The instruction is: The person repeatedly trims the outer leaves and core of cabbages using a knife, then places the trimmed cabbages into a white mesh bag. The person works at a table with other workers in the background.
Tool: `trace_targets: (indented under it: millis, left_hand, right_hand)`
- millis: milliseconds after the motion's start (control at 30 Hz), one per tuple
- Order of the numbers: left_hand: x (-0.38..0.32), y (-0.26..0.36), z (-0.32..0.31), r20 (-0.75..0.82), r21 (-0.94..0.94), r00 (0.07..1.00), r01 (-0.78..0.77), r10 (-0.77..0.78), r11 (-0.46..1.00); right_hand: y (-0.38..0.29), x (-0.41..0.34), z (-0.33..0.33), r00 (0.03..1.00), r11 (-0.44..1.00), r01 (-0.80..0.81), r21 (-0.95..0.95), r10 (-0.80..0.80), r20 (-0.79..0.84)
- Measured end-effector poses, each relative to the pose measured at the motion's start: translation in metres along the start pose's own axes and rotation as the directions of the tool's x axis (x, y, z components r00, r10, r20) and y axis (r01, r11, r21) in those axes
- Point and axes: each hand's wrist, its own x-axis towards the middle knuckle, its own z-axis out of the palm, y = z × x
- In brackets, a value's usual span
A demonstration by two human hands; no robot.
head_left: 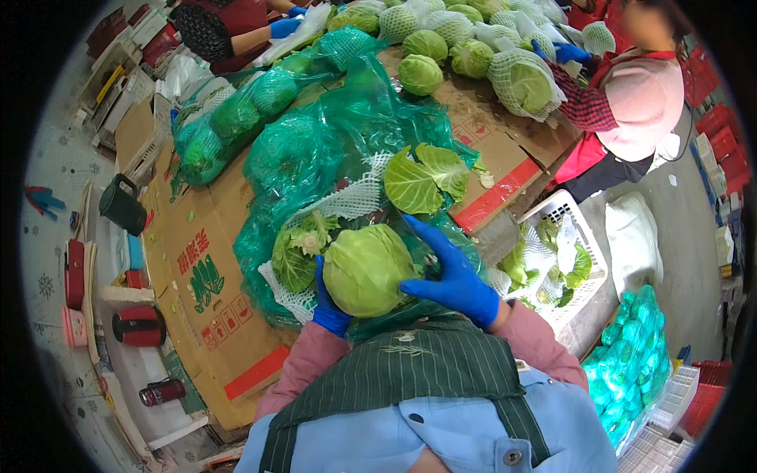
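Observation:
Blue gloves cover both hands. My left hand (331, 307) cups the left side of a green cabbage head (369, 271) close to my apron. At the cabbage's right side is my right hand (452, 278), fingers spread and thumb near the leaves; whether it touches is unclear. Below the cabbage lies a crumpled green plastic mesh bag (295, 154). Loose cabbage leaves (423, 177) rest on it beyond the cabbage, and a trimmed leaf with a stub (295, 260) is left of it. White foam netting (349, 198) shows between them.
Bagged cabbages (236, 118) lie at the table's far left, bare and netted cabbages (421, 75) at the far side. Two people in gloves work across and at right. A white plastic crate (591, 284) of leaves and netting stands right. A dark jug (123, 204) stands left.

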Motion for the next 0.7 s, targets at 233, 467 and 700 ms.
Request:
trace_targets:
  millis: [233, 467, 700]
  left_hand:
    - [-0.025, 0.007, -0.005, 0.119, -0.096, 0.993, 0.015, -0.003, 0.995]
    - [-0.014, 0.016, -0.004, -0.311, 0.010, 0.950, 0.032, -0.028, 0.999]
    - [-0.007, 0.016, 0.027, -0.026, -0.087, 0.996, 0.085, -0.087, 0.993]
  right_hand:
    - [0.008, 0.030, -0.003, 0.947, 0.942, -0.294, 0.161, 0.265, 0.181]
    - [-0.002, 0.020, -0.006, 0.803, 0.766, -0.596, 0.241, 0.567, 0.181]
    - [0.021, 0.024, -0.051, 0.783, 0.850, -0.515, -0.106, 0.518, 0.345]
